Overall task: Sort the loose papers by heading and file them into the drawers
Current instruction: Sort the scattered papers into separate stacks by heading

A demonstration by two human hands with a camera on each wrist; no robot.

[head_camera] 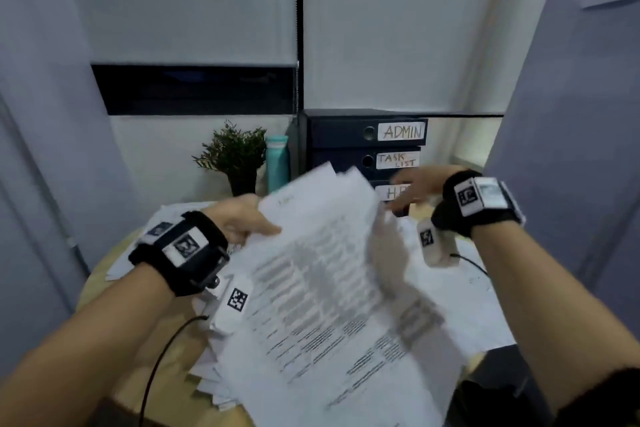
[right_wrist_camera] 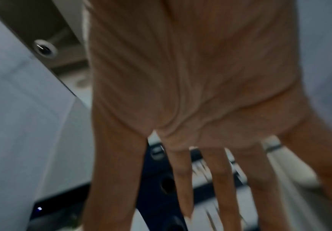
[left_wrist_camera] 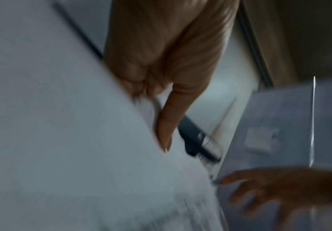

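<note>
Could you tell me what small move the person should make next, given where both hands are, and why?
Probably the right hand, open with fingers spread and holding nothing, should hook the front of the third drawer and pull it out. The left hand already grips a sheaf of papers lifted off the table, and all the drawers look closed. The heading is too blurred to confirm.

Bottom drawer label [head_camera: 393, 191] partly hidden.

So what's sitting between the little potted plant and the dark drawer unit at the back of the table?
In the head view, a teal bottle stands upright between the potted plant and the drawer unit; whether it touches either is unclear.
</note>
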